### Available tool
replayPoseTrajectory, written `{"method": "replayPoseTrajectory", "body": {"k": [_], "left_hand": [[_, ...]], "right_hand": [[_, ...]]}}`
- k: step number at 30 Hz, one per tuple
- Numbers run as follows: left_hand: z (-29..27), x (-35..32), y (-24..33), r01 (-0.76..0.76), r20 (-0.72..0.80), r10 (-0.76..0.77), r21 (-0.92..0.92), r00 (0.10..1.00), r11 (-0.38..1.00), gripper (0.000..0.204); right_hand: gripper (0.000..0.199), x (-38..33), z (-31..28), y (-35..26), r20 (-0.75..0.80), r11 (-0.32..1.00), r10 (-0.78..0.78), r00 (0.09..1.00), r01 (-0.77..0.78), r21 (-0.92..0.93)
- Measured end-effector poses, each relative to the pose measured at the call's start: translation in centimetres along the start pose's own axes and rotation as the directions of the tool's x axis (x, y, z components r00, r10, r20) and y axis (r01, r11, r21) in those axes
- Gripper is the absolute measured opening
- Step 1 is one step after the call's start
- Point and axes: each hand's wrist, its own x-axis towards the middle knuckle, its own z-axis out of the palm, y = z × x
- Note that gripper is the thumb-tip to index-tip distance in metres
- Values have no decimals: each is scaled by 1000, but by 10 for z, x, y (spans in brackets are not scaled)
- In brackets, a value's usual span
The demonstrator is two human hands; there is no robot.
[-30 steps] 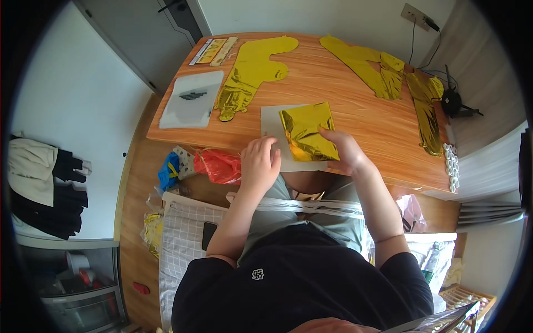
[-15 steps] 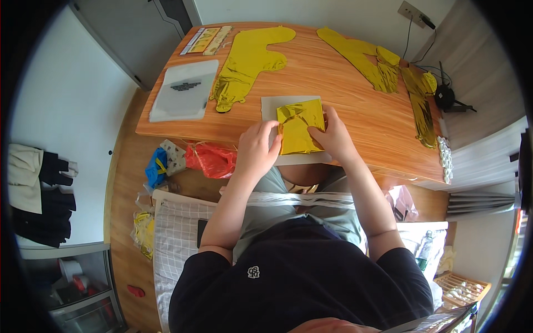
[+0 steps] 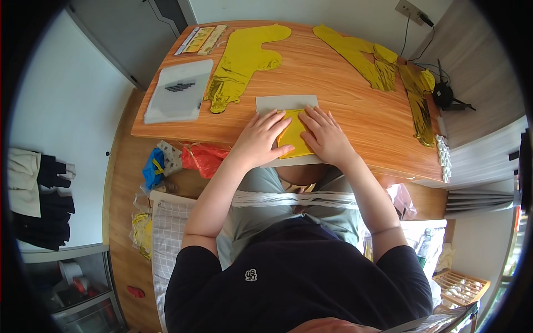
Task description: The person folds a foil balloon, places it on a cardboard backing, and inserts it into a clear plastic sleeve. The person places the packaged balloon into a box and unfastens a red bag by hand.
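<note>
A folded gold foil balloon (image 3: 294,137) lies on a light grey board (image 3: 287,101) at the table's near edge. My left hand (image 3: 261,137) rests flat on the foil's left side, fingers stretched out and thumb toward its lower part. On the right side, my right hand (image 3: 327,136) presses down with its fingers extended. Both palms cover the foil's side edges, so those are hidden. Neither hand grips anything.
Unfolded gold foil balloons lie at the back left (image 3: 244,61) and back right (image 3: 361,58) of the wooden table (image 3: 222,125). Clear plastic bags (image 3: 177,91) are stacked at the left, near printed packaging (image 3: 201,40). A black router (image 3: 444,96) stands at the far right.
Both hands have gone from holding the foil's side edges to lying flat on top of it. The foil's raised, loose upper part is now pressed down.
</note>
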Motion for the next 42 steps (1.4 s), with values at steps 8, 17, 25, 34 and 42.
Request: {"method": "replayPoseTrajectory", "body": {"k": [8, 17, 25, 34, 42], "left_hand": [[-13, 8, -7, -28, 98, 32, -34, 995, 999, 82], [-17, 7, -11, -60, 168, 53, 34, 984, 998, 83], [-6, 20, -13, -80, 225, 68, 44, 972, 996, 85], [12, 59, 1, -115, 211, 112, 1, 971, 993, 85], [4, 63, -9, -167, 236, 179, -70, 955, 983, 85]], "right_hand": [[64, 0, 11, -2, -5, 997, 25, 1000, -25, -69], [76, 0, -14, 20, 162, 998, -50, 986, 42, 53], [88, 5, -23, 38, 193, 996, -85, 977, 78, 43], [94, -6, -37, 76, 119, 990, -37, 992, 20, 143], [106, -10, -42, 72, 158, 999, 39, 987, -38, -8]]}}
